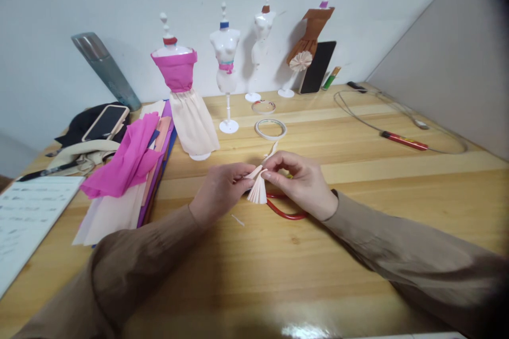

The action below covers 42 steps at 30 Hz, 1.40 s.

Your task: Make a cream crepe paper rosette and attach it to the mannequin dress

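Observation:
My left hand (220, 188) and my right hand (302, 180) meet over the middle of the wooden table (358, 254). Both pinch a small pleated piece of pale peach paper (258, 188), folded like a fan, with its pleats hanging down between my fingers. A thin strip of the paper sticks up behind my right fingers. Red-handled scissors (288, 213) lie on the table just under my right hand. A tiny paper scrap (237, 220) lies near my left wrist.
A stack of coloured paper sheets with crumpled pink tissue (127, 164) lies at left. Several small mannequins stand at the back, one in a pink and cream dress (185, 100). Two tape rings (270, 128), a phone (105, 122), a red pen (403, 141) and a cable are also on the table.

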Tool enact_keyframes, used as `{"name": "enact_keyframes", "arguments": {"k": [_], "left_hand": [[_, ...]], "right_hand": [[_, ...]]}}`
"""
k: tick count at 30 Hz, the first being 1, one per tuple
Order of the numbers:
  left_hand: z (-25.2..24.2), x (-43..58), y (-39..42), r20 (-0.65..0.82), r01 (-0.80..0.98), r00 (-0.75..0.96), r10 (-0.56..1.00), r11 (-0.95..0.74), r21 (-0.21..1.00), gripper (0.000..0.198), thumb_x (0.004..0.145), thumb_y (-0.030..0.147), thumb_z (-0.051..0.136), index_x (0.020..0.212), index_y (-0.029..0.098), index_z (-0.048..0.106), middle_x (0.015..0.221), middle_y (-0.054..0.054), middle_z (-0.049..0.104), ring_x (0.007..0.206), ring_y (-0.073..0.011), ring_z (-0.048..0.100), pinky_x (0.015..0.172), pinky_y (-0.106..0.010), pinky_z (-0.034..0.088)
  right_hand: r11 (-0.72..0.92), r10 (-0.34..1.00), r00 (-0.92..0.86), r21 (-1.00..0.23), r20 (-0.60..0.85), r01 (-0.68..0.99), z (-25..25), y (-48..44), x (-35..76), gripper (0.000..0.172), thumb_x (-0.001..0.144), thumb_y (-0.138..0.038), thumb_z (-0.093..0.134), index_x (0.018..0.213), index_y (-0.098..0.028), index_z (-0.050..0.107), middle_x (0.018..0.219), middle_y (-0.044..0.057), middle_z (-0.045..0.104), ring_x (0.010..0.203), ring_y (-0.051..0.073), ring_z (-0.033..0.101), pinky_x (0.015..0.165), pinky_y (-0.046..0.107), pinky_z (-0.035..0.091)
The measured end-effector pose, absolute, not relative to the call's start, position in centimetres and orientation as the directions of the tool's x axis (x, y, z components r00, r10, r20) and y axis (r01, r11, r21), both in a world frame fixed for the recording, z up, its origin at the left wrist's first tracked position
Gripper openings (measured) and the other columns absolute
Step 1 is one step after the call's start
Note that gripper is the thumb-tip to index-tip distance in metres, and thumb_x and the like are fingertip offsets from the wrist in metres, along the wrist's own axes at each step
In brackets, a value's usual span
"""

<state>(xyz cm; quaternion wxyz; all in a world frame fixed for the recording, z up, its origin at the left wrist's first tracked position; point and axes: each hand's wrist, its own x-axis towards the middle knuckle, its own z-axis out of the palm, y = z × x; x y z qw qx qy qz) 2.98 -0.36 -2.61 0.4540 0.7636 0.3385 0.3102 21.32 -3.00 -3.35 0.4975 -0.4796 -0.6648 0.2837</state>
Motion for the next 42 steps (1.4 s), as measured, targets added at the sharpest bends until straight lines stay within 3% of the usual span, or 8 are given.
{"name": "enact_keyframes", "arguments": {"k": [29,34,39,42], "left_hand": [[-2.4,3.2,-0.4,0.172,0.3,0.587,0.792,-0.409,0.862,0.02,0.083,0.02,0.056,0.094,0.017,0.073,0.079,-0.003,0.073,0.075,-0.0155,0.066,0.068,-0.023,0.051],[-2.6,3.2,-0.5,0.176,0.302,0.588,0.789,-0.417,0.858,0.018,0.084,0.022,0.056,0.09,0.017,0.072,0.079,-0.003,0.072,0.075,-0.0155,0.064,0.069,-0.023,0.05],[-2.0,3.0,-0.4,0.175,0.333,0.6,0.781,-0.442,0.833,0.019,0.085,0.024,0.054,0.084,0.016,0.07,0.07,-0.001,0.067,0.069,-0.0138,0.06,0.062,-0.022,0.045],[-1.1,2.8,-0.2,0.163,0.386,0.57,0.805,-0.438,0.812,0.031,0.089,0.029,0.044,0.075,0.014,0.068,0.061,0.0,0.06,0.061,-0.0122,0.055,0.055,-0.022,0.04]], "right_hand": [[0.351,0.93,-0.015,-0.874,0.367,0.335,-3.4,-2.9,21.2,0.009,0.075,-0.026,0.067,0.078,-0.018,0.065,0.07,0.002,0.067,0.065,0.015,0.061,0.064,0.031,0.05],[0.415,0.905,-0.066,-0.834,0.421,0.363,-3.4,-2.9,21.3,0.016,0.078,-0.024,0.065,0.093,-0.02,0.067,0.084,0.005,0.069,0.075,0.018,0.063,0.071,0.034,0.051],[0.474,0.877,-0.154,-0.771,0.455,0.425,-3.1,-2.8,21.4,0.008,0.083,-0.024,0.059,0.083,-0.02,0.066,0.08,0.005,0.066,0.077,0.018,0.061,0.072,0.035,0.048],[0.442,0.893,-0.12,-0.796,0.434,0.414,-3.1,-2.8,21.5,0.008,0.082,-0.026,0.059,0.079,-0.02,0.063,0.076,0.004,0.065,0.074,0.018,0.06,0.07,0.033,0.047]]}}
